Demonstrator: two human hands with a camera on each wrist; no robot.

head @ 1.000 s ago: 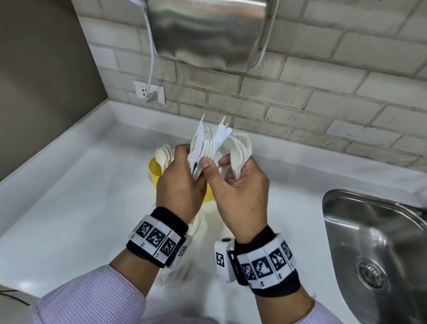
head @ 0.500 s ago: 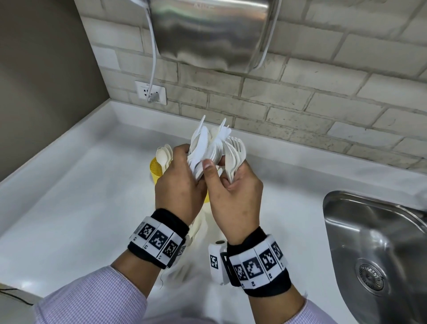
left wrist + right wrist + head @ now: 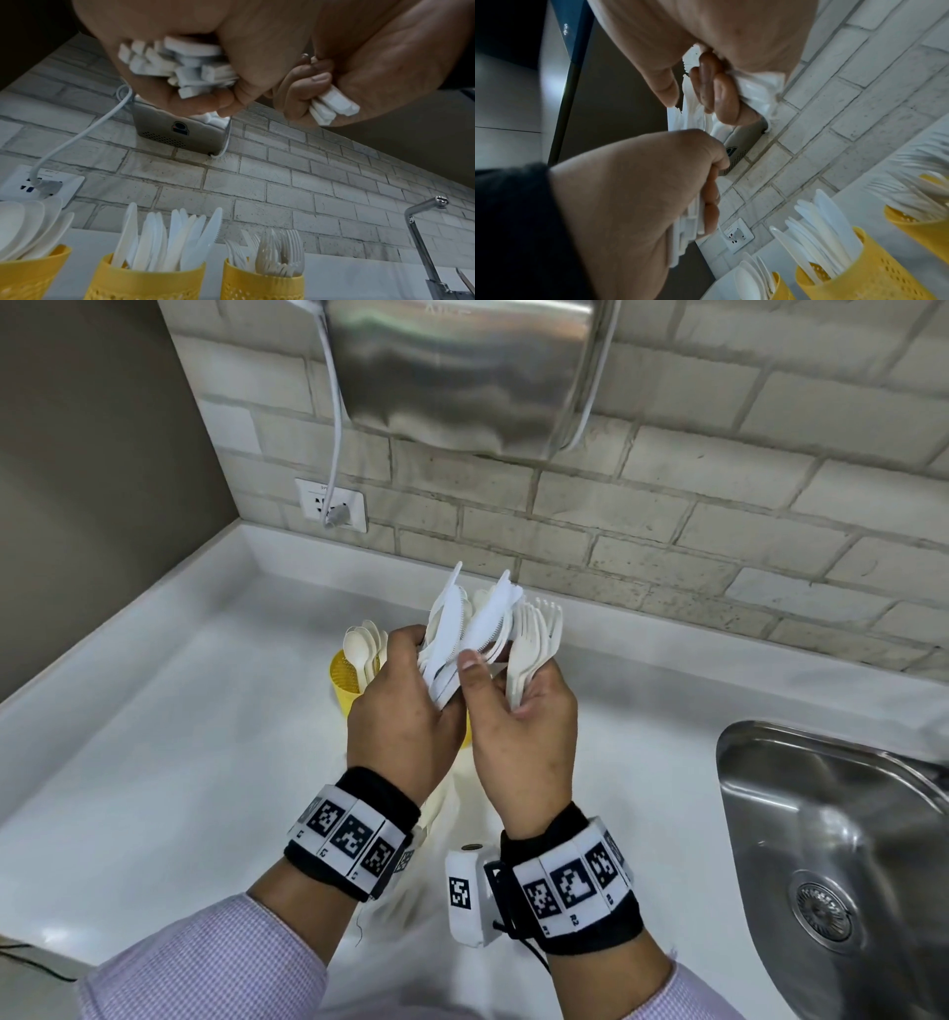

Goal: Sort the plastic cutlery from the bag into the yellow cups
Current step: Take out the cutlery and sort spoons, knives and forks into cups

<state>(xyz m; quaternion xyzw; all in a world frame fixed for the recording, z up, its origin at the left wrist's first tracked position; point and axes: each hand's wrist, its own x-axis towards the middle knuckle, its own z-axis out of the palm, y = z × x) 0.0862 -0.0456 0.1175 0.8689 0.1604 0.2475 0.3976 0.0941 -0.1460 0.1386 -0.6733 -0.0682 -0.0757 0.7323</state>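
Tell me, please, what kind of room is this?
Probably a kitchenette or pantry: a steel sink is set in a white counter against a brick-tile wall, below a wall-mounted steel appliance.

Both hands raised, side by side: left hand (image 3: 405,716) fisted, right hand (image 3: 518,726) fingers curled, thumb extended.

The black wristband with square black-and-white coded tags (image 3: 570,891) on the right wrist shows the small marks "R2" and "R3" under two tags; small print on the white wall socket plate (image 3: 331,504) is too blurred to read.
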